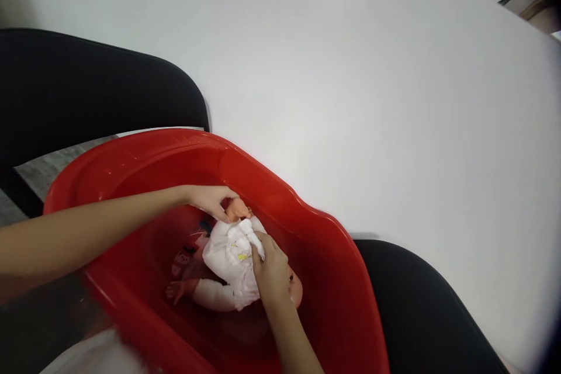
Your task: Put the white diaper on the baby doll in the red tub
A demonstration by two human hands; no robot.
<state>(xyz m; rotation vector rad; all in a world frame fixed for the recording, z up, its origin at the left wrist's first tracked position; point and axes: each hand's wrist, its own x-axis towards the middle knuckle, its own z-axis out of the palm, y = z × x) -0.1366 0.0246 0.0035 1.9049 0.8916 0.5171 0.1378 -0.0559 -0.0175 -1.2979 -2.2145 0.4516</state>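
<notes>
Head view: left hand [213, 200] pinches the light, rigid doll [232, 269] by its foot; right hand [272, 272] fingers pinch its soft diaper [245, 236] inside the red tub [333, 234].

Glossy red plastic tub [333, 234]; doll [232, 263] in white cloth.

red tub [333, 228], white doll clothes [228, 254], white table [372, 99], black chairs [87, 87].

Bright overhead glare on white table [350, 70], dark vignetted, blurred corners.
</notes>
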